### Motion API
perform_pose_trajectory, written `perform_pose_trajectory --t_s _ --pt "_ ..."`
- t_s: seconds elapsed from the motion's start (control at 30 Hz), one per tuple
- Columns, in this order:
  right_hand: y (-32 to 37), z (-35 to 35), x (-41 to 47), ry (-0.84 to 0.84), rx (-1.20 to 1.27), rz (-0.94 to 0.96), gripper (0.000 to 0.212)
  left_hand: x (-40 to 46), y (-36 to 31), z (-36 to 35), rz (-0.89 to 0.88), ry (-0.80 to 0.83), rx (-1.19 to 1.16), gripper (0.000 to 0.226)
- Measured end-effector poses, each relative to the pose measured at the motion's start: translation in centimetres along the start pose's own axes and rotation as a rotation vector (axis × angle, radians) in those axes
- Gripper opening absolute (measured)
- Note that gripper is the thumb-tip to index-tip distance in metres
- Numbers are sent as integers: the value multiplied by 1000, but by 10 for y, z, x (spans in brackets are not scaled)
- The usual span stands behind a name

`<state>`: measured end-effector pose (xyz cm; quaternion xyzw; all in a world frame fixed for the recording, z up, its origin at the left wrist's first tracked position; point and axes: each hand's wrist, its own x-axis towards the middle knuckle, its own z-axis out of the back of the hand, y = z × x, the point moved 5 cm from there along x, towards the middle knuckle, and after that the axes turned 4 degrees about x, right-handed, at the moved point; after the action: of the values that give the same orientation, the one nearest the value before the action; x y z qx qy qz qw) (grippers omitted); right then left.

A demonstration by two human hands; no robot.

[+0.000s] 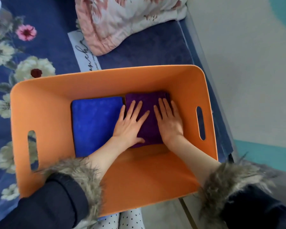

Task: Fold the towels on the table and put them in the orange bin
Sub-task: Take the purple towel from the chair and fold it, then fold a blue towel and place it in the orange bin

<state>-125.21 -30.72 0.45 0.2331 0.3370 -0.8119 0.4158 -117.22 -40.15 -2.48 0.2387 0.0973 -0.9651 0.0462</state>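
A dark blue floral bedspread covers the surface under everything, with a crumpled pink and white quilt at its far edge. On it sits the orange bin, a smooth, rounded-corner rectangular tub whose long axis runs left to right, with 1 slot handle cut in each short wall. Inside, on the floor of the bin, 2 folded towels lie side by side and touching, each a plush rectangle with its long axis running away from the person: the blue towel on the left, the purple towel on the right. Both forearms reach down into the bin from dark sleeves with shaggy fur cuffs. The left hand lies palm down with fingers straight and spread, on the purple towel's left part beside the seam between the towels. The right hand presses flat on the purple towel's right part, fingers straight and close together, pointing away; neither grip holds anything
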Motion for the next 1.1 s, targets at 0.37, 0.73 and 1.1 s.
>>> perform_pose_trajectory --t_s 0.37,0.73,1.1 --pt "-3 -19 43 169 -76 47 120 6 23 -26 85 149 104 117" --pt "-11 33 -59 -184 644 11 76 -66 24 67 145 71 -123 73" --pt "-108 128 -260 -666 785 -392 74 -166 -43 255 -10 -500 -173 73"
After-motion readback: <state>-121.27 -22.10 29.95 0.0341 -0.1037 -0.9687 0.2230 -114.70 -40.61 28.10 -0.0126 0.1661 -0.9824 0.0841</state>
